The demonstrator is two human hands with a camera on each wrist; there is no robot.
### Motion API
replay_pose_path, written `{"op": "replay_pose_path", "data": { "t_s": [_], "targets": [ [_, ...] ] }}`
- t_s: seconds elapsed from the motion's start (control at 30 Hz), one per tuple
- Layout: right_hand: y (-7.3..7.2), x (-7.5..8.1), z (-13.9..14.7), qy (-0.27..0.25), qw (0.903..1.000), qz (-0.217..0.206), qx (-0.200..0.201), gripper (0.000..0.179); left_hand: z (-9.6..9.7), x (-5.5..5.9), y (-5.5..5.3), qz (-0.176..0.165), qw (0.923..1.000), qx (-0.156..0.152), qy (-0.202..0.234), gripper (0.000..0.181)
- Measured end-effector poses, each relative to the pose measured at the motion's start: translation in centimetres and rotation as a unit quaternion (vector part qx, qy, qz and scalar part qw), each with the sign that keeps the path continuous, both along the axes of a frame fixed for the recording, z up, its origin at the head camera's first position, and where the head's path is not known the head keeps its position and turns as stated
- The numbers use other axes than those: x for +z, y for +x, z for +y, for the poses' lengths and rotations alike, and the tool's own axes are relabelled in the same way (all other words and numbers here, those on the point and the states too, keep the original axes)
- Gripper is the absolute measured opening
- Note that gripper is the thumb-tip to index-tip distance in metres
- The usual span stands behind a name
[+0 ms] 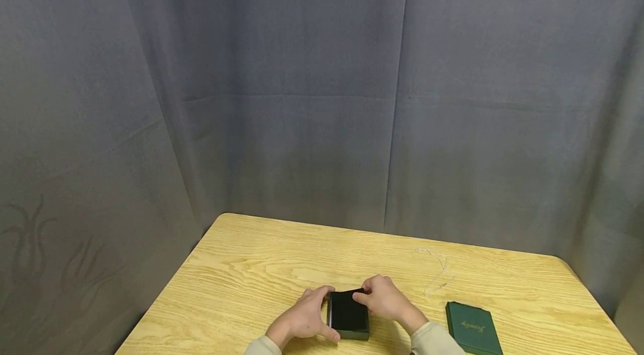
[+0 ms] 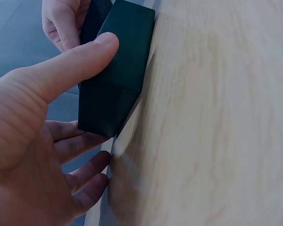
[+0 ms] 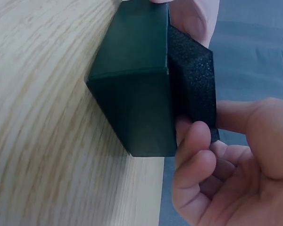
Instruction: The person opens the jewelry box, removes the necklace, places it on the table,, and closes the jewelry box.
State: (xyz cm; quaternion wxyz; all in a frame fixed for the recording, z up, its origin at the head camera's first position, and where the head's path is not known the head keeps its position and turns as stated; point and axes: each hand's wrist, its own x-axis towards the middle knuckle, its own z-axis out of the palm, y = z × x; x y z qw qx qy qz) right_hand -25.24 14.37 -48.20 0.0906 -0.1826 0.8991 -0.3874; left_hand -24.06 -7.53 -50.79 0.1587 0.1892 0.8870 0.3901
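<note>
A small dark green box base [image 1: 355, 336] sits on the table in front of me, its black foam insert [image 1: 347, 311] facing up. My left hand [image 1: 308, 317] holds the box by its left side, with the thumb on the near wall and fingers at the far corner; the left wrist view shows that thumb against the green wall [image 2: 120, 61]. At the far right corner, my right hand [image 1: 386, 300] pinches the insert's edge. In the right wrist view the foam [image 3: 196, 77] stands tilted partly out of the box. What lies beneath the foam is hidden.
A green lid [image 1: 473, 328] with gold lettering lies to the right, near the table's front edge. Beyond it a thin chain necklace [image 1: 443, 285] is spread on the wooden table [image 1: 261, 254]. Grey curtains [image 1: 312, 92] hang behind and beside the table.
</note>
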Motion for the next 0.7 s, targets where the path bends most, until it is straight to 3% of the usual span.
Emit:
{"op": "replay_pose_path", "data": {
  "t_s": [0.47,0.7],
  "targets": [
    [0.26,-0.05,-0.80,-0.001,0.9999,0.012,-0.012,0.036,-0.11,-0.11,-0.10,0.003,1.0000,-0.007,-0.006,0.092],
    [0.20,-0.16,-0.86,0.017,0.9989,0.041,-0.015,0.042,-0.04,0.05,-0.09,0.000,0.9999,-0.003,-0.011,0.091]
  ]
}}
